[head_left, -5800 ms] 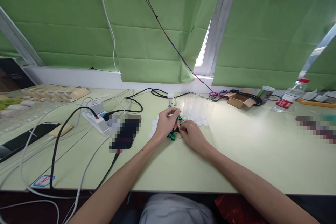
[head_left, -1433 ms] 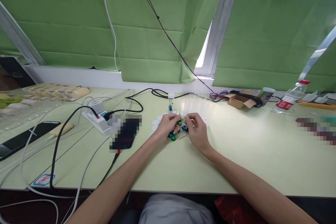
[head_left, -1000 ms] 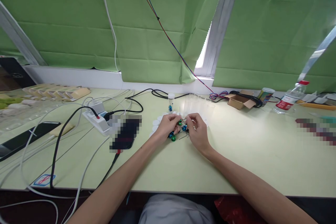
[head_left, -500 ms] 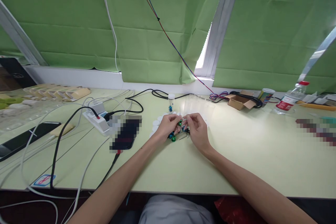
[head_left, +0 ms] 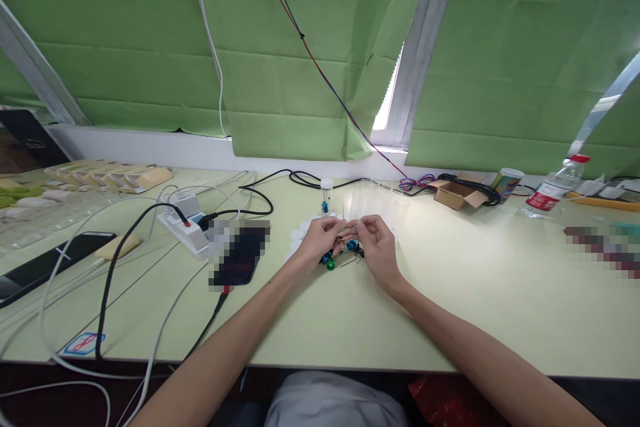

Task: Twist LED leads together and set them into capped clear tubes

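My left hand (head_left: 319,241) and my right hand (head_left: 376,246) meet fingertip to fingertip above a small heap of blue and green ball-headed pins (head_left: 330,260) on the pale green table (head_left: 450,293). Both hands are pinched shut on a thin pin-like piece between them; what it is exactly is too small to make out. A blue bead (head_left: 351,245) shows just under the right fingers. Behind the hands stands a small clear vial (head_left: 326,195) with a white cap and blue contents, beside several empty clear tubes (head_left: 373,200) and white caps (head_left: 298,235).
A dark phone (head_left: 239,255), a white power strip (head_left: 186,225) and black and white cables (head_left: 115,260) lie to the left. A cardboard box (head_left: 457,191), a can (head_left: 507,180) and a water bottle (head_left: 554,185) stand at the back right. Green blinds hang behind.
Since the oldest frame my right hand has lifted from the table and closed in on the left hand. Over the last second the fingers only shifted slightly.
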The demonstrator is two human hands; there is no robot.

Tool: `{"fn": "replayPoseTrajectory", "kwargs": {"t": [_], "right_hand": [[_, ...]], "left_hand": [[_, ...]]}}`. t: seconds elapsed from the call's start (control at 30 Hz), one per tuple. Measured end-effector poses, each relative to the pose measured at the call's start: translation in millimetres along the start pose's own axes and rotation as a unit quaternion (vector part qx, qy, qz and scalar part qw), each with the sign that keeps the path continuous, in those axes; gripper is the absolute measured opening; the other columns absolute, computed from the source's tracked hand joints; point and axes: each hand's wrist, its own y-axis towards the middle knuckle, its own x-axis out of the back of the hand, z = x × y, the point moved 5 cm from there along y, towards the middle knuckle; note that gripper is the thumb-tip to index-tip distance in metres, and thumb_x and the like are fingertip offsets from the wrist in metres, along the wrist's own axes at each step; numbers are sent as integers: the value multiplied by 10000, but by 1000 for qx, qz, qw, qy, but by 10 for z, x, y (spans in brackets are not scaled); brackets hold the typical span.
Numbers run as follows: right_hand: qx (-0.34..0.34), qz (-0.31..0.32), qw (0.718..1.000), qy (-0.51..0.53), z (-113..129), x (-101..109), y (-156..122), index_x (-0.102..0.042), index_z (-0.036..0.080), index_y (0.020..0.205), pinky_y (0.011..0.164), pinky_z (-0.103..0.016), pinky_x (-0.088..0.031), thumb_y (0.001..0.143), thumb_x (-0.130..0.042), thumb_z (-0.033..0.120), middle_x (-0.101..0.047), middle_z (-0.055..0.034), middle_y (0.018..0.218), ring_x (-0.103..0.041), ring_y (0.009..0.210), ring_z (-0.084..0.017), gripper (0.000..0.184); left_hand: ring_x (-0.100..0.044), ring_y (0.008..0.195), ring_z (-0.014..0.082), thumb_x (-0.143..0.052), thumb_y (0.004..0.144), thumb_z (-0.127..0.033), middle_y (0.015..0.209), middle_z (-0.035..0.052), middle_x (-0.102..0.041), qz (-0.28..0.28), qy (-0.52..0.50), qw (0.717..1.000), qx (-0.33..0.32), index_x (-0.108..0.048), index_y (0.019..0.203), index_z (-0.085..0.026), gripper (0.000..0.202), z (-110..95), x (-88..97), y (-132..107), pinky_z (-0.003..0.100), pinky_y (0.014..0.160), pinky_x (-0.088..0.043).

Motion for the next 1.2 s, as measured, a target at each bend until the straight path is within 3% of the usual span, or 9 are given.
{"fn": "replayPoseTrajectory", "kwargs": {"t": [0.4,0.73,0.93,1.2], "right_hand": [[0,13,1000,-13,-9,3,-7,-568,205,892,734,-348,-587,856,-653,368,-669,-24,796,-695,746,-188,187],[12,-2,1000,-9,-2,20,12,-578,204,886,729,-334,-582,864,-645,355,-690,-38,880,-694,771,-182,167],[22,-21,999,-29,23,55,24,-579,195,881,724,-327,-573,866,-641,352,-686,-43,880,-684,756,-172,169],[33,-26,998,-39,22,74,38,-578,194,878,710,-324,-557,873,-630,345,-684,-44,880,-668,738,-163,160]], "left_hand": [[-459,433,67,-687,760,-466,579,-18,-529,6,-13,1000,-15,-617,762,-146,327,30,13,42,222,461,-380],[-497,507,84,-702,742,-467,623,4,-559,15,-40,999,-15,-643,746,-138,334,-5,-19,24,232,501,-421],[-544,613,114,-738,717,-376,683,26,-569,35,-72,997,-2,-668,788,-122,272,-52,-63,-2,247,561,-459],[-530,586,97,-763,705,-357,682,16,-584,42,-57,997,-13,-662,845,-129,285,-79,-75,-27,251,595,-451]]}}
